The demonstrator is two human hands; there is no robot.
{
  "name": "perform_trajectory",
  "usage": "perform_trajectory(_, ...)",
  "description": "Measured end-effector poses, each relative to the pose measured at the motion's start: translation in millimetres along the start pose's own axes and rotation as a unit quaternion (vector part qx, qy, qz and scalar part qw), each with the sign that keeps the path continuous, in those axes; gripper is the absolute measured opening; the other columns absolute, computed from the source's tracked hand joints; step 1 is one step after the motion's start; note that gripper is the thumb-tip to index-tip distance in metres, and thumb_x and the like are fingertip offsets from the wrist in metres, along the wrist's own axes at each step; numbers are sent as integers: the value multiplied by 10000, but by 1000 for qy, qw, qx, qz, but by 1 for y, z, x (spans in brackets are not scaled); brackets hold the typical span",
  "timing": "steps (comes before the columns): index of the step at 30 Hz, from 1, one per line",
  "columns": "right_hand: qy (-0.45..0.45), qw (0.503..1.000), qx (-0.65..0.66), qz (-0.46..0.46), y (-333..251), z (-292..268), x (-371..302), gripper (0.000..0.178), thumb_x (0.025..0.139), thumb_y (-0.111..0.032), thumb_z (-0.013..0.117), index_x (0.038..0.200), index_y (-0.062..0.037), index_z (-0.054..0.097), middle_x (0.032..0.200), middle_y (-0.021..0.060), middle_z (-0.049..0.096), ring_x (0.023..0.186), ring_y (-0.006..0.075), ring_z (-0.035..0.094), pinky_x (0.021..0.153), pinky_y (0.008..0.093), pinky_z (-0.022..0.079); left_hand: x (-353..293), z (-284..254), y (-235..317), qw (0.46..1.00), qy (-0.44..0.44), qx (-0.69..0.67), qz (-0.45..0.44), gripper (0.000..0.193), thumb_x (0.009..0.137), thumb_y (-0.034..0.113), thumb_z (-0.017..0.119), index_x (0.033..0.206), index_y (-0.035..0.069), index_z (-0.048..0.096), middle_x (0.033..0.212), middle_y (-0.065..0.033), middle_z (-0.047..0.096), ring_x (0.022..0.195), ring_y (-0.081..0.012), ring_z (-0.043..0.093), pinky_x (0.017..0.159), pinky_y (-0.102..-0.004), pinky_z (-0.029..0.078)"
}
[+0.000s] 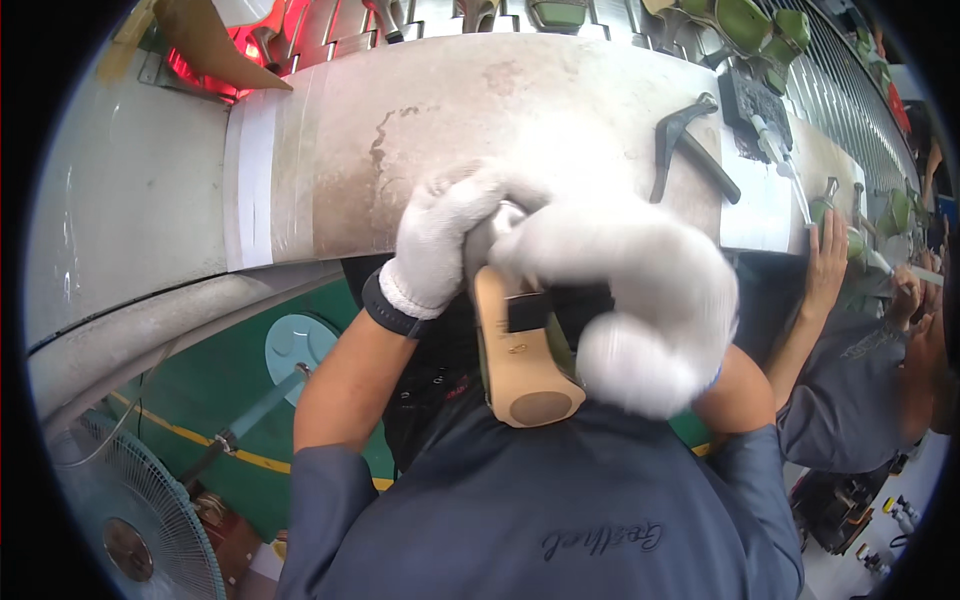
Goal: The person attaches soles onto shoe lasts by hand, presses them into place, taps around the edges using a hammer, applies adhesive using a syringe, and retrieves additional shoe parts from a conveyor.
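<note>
Shoe point(528, 365), insoled, looks unfinished: my left grip point(438, 238) clamps it; I can't read the blurred right grip point(655, 290) beside it.

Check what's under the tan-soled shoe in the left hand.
Past the lower end of the shoe, the dark grey shirt shows; whatever lies directly beneath it is covered. The left hand and blurred right hand hide much around its upper end.

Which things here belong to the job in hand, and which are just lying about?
Likely in the job:
tan-soled shoe
left hand, gloved, holding the shoe
right hand, gloved, blurred, close by

Apparently just lying about:
hammer, untouched on the bench
fan, lower left
</note>
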State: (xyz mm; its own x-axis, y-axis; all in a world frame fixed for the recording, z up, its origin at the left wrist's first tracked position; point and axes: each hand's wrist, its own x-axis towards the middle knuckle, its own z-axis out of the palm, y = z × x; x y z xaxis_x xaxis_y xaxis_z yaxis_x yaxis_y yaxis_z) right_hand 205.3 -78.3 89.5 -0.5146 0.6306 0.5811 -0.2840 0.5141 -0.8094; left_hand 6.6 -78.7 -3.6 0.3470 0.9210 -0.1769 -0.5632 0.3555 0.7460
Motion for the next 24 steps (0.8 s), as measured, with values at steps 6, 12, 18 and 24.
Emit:
perform_trajectory(6, -114, 991, 22, -58, 23, 9, 15, 623, 923, -584, 854, 916, 35, 778, 715, 85, 654, 589, 245, 594, 537, 378, 443, 1, 11, -1, 991, -31, 115, 53, 369, 1135, 244, 552, 1064, -13, 807, 902, -21, 760, 826, -70, 653, 795, -247, 536)
perform_trajectory(12, 75, 988, 133, 36, 21, 33, 5, 763, 991, -778, 629, 744, -59, 689, 620, 24, 585, 487, 199, 504, 519, 362, 430, 5, 7, -8, 989, -35, 108, 90, 427, 1160, 276, 507, 1090, -27, 800, 930, -52, 759, 845, -84, 656, 801, -260, 542)
perform_trajectory(18, 89, 989, 108, 47, 20, 38, 2, 781, 977, -813, 606, 746, -71, 682, 620, 21, 575, 479, 199, 511, 525, 358, 441, 2, 6, -6, 998, -32, 46, 39, 482, 1181, 340, 490, 1086, -27, 787, 966, -83, 775, 900, -107, 691, 845, -291, 575)
perform_trajectory(24, 84, 992, 88, 19, 26, 42, -4, 691, 1060, -672, 583, 756, -59, 681, 622, 12, 558, 486, 182, 509, 519, 345, 441, 1, 4, -5, 996, -24, 69, 42, 530, 1196, 366, 451, 1071, -25, 787, 966, -94, 776, 905, -125, 695, 861, -300, 574)
